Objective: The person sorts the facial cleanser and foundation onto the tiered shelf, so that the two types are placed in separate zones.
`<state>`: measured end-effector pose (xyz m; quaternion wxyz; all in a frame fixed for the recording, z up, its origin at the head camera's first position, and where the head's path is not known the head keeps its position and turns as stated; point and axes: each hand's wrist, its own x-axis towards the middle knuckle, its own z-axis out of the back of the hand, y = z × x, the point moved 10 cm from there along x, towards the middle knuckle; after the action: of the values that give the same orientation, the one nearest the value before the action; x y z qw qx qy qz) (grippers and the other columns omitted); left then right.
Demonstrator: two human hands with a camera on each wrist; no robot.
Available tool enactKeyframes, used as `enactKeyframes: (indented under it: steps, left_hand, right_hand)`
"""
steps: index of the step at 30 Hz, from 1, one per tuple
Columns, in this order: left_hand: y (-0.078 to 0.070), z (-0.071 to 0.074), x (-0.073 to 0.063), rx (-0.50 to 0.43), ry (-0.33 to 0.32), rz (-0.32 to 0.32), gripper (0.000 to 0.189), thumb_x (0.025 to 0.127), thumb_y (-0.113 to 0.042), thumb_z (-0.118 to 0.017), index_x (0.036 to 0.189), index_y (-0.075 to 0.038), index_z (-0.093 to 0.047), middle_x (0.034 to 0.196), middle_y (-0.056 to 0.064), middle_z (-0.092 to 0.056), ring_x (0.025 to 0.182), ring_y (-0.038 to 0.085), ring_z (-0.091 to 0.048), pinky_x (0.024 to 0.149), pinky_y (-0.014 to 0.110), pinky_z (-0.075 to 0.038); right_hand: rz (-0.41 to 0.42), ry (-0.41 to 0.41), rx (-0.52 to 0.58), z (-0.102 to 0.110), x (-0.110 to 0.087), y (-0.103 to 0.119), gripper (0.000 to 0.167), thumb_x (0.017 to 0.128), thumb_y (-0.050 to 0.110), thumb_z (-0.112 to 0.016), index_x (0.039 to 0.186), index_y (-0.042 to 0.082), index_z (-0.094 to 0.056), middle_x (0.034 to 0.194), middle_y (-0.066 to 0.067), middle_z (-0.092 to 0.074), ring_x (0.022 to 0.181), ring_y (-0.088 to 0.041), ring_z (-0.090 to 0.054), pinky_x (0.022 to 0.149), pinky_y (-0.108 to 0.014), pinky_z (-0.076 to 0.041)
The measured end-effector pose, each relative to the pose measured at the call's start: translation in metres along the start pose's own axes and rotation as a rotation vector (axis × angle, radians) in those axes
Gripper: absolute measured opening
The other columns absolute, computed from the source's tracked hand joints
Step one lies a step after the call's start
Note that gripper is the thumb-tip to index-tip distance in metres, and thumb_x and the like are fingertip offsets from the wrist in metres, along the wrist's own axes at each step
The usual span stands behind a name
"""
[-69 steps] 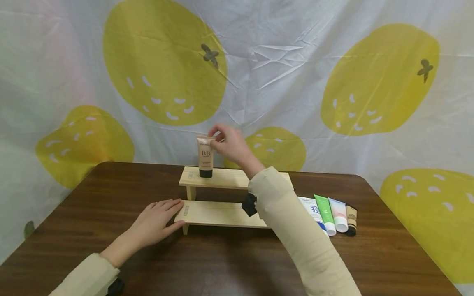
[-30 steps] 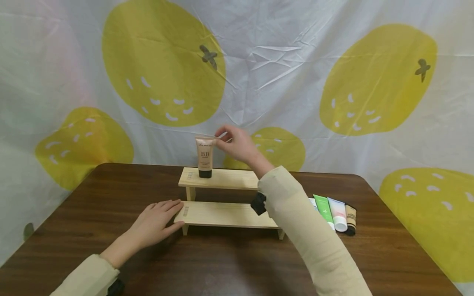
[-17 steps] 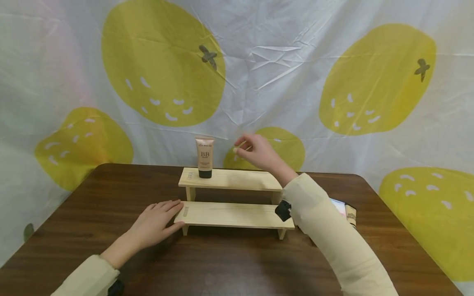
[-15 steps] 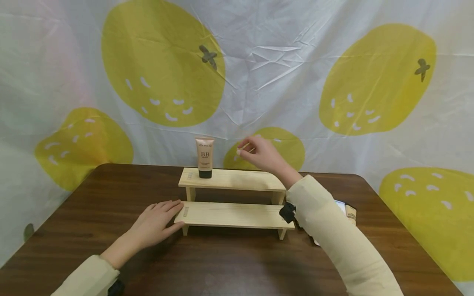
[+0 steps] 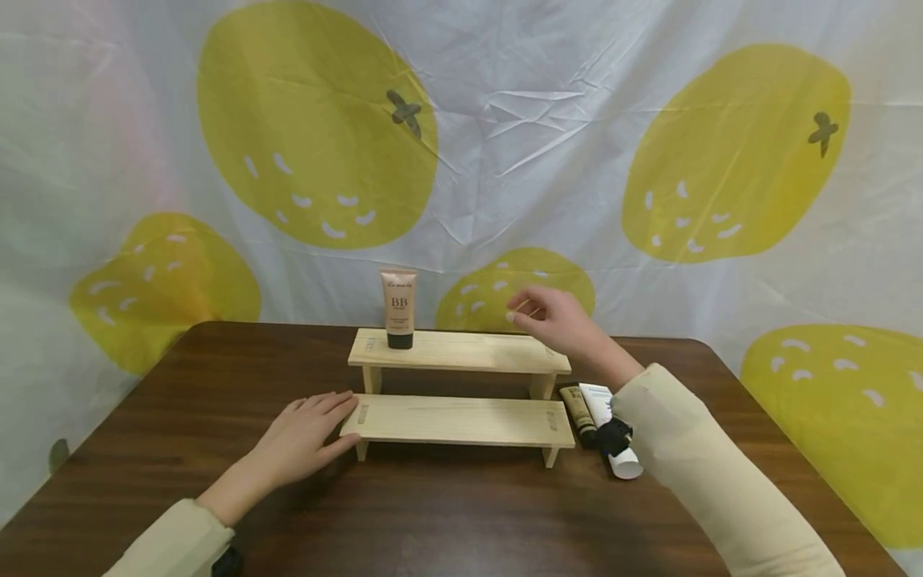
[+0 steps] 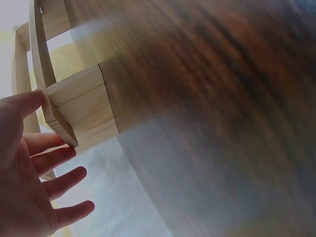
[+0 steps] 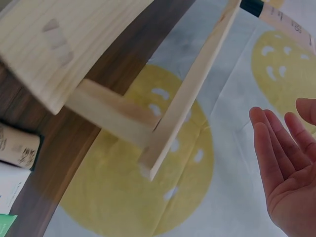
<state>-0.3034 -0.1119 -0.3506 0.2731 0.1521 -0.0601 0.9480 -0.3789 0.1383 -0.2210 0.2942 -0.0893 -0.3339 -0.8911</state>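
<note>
A beige BB cream tube (image 5: 400, 308) stands upright on its black cap, at the left of the upper tier (image 5: 461, 353) of a wooden display stand. My right hand (image 5: 558, 324) is in the air above that tier's right end, away from the tube. Nothing is in it; the right wrist view shows its fingers (image 7: 279, 153) extended. At the left end of the lower tier (image 5: 454, 421) my left hand (image 5: 306, 437) rests, fairly straight fingers at the end and thumb by the front corner. The left wrist view shows thumb and fingertips touching the board's end (image 6: 61, 129).
Right of the stand, a gold tube with a black cap (image 5: 578, 413) and a white tube (image 5: 597, 401) lie on the brown table (image 5: 447, 513). My right sleeve hides other tubes there. A lemon-print cloth (image 5: 476, 160) hangs behind the table.
My right hand let go of the BB cream tube's top and drew back to the right and lower. The tube stays standing. My left hand has kept its place on the stand.
</note>
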Motion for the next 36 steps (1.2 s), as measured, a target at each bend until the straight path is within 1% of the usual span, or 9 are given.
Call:
enactKeyframes:
  steps: [6,12,17,21,24,26,30,36]
  left_hand:
    - [-0.002,0.0,0.0,-0.002,-0.002,0.0,0.055,0.086,-0.044,-0.052,0.123,-0.003,-0.052,0.123,0.012,-0.05,0.11,0.031,-0.045,0.086,0.051,-0.034]
    - [-0.002,0.002,0.0,-0.002,-0.011,-0.003,0.055,0.086,-0.044,-0.052,0.122,-0.003,-0.053,0.122,0.012,-0.05,0.11,0.03,-0.046,0.086,0.051,-0.034]
    - [-0.002,0.003,0.0,-0.002,-0.028,-0.012,0.054,0.085,-0.042,-0.054,0.122,-0.002,-0.053,0.122,0.012,-0.051,0.109,0.03,-0.046,0.086,0.05,-0.035]
    - [-0.002,0.002,0.0,-0.004,-0.029,-0.015,0.054,0.085,-0.042,-0.054,0.122,-0.002,-0.052,0.122,0.013,-0.05,0.11,0.03,-0.046,0.086,0.05,-0.035]
    - [-0.002,0.002,-0.001,-0.007,-0.027,-0.013,0.054,0.085,-0.042,-0.054,0.123,-0.002,-0.052,0.122,0.013,-0.05,0.11,0.03,-0.046,0.086,0.05,-0.035]
    - [-0.002,0.002,-0.001,-0.008,-0.025,-0.012,0.054,0.086,-0.042,-0.053,0.123,-0.002,-0.052,0.122,0.013,-0.05,0.11,0.03,-0.046,0.086,0.05,-0.035]
    - [-0.003,0.003,0.0,-0.009,-0.023,-0.01,0.054,0.086,-0.042,-0.054,0.123,-0.002,-0.052,0.122,0.013,-0.05,0.11,0.03,-0.046,0.086,0.05,-0.034]
    - [-0.003,0.003,0.0,-0.009,-0.015,-0.007,0.054,0.085,-0.042,-0.054,0.123,-0.002,-0.052,0.123,0.013,-0.05,0.11,0.031,-0.046,0.086,0.05,-0.034]
  right_hand:
    - [-0.026,0.005,0.022,0.008,-0.012,-0.011,0.021,0.088,0.021,-0.055,0.103,0.006,-0.059,0.092,-0.008,-0.062,0.079,-0.024,-0.06,0.069,-0.036,-0.047]
    - [-0.026,0.011,0.032,0.013,-0.024,-0.023,0.023,0.089,0.022,-0.055,0.101,0.004,-0.059,0.088,-0.011,-0.062,0.078,-0.026,-0.06,0.069,-0.038,-0.046]
    - [-0.059,-0.006,-0.011,0.018,-0.033,-0.037,0.021,0.088,0.022,-0.055,0.101,0.006,-0.059,0.085,-0.012,-0.062,0.076,-0.023,-0.06,0.068,-0.037,-0.046]
    - [-0.085,-0.023,-0.036,0.024,-0.041,-0.046,0.024,0.088,0.027,-0.055,0.102,0.008,-0.058,0.085,-0.008,-0.062,0.077,-0.02,-0.06,0.067,-0.037,-0.046]
    - [-0.097,-0.032,-0.04,0.029,-0.046,-0.052,0.025,0.089,0.029,-0.054,0.103,0.009,-0.058,0.086,-0.005,-0.062,0.079,-0.022,-0.06,0.068,-0.037,-0.046]
    - [-0.103,-0.035,-0.036,0.031,-0.05,-0.055,0.027,0.089,0.03,-0.053,0.104,0.009,-0.058,0.087,-0.006,-0.062,0.081,-0.023,-0.059,0.068,-0.038,-0.046]
    - [-0.112,-0.05,-0.025,0.036,-0.058,-0.064,0.028,0.089,0.027,-0.053,0.105,0.005,-0.057,0.086,-0.008,-0.063,0.08,-0.024,-0.06,0.067,-0.036,-0.047]
    - [-0.133,-0.084,-0.019,0.044,-0.069,-0.084,0.023,0.089,0.02,-0.054,0.105,0.003,-0.056,0.085,-0.009,-0.063,0.079,-0.028,-0.06,0.065,-0.036,-0.047]
